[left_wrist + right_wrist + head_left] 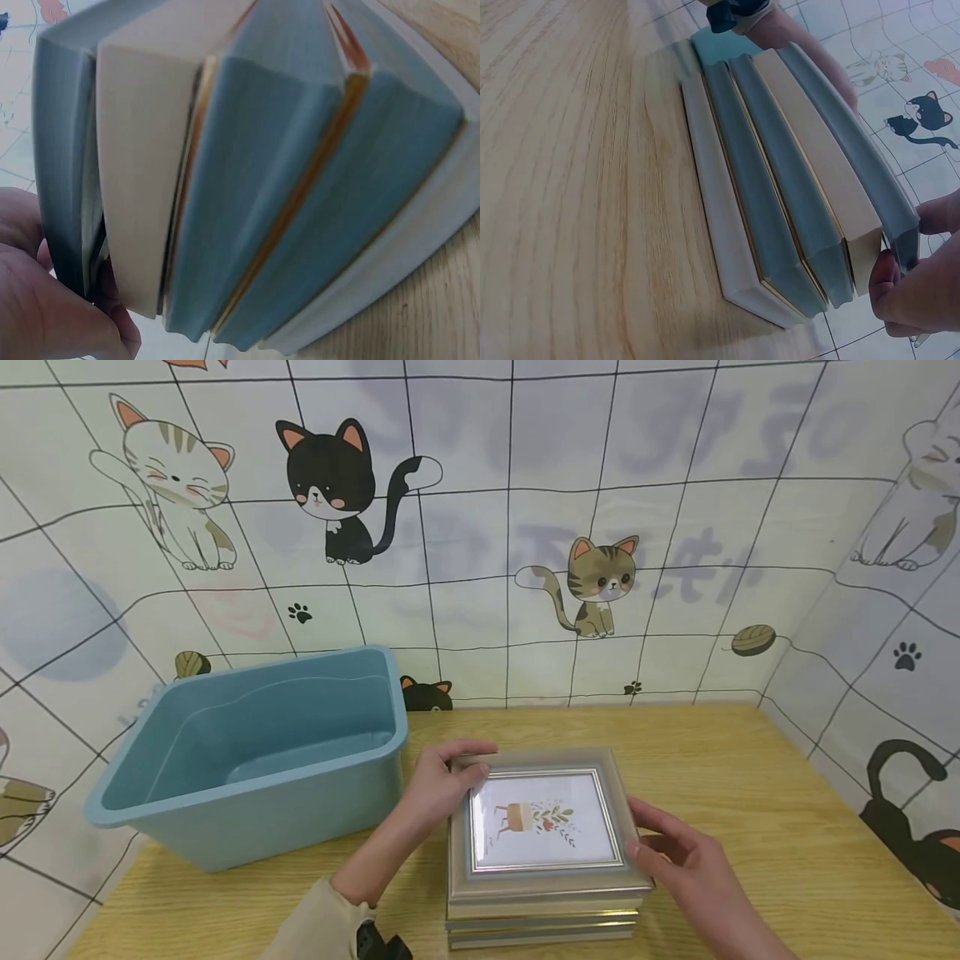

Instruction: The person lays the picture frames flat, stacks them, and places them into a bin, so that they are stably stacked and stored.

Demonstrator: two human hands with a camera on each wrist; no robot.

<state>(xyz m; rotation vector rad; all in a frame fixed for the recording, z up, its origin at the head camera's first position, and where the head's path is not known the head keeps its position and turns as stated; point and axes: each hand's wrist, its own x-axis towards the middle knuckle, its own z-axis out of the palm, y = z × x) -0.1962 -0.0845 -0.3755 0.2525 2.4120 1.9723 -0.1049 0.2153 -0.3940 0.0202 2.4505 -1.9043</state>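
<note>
A stack of picture frames (543,927) lies on the wooden table. The top picture frame (543,820) has a silvery-beige border and a print of a potted plant under its glass. My left hand (442,783) grips this frame at its far left corner, with thumb on the border. At the right edge, my right hand (684,853) pinches the same frame between thumb and fingers. In the right wrist view, fingertips reach into a narrow gap between the top frame and the cream frame (821,146) below. Blue-grey frames with gold edges (262,180) sit lower in the stack.
To the left stands a blue plastic bin (277,810), its visible inside empty, close beside my left forearm. A cat-patterned, gridded cloth (480,543) covers the wall behind and the right side. The wooden table (720,760) extends right of the stack.
</note>
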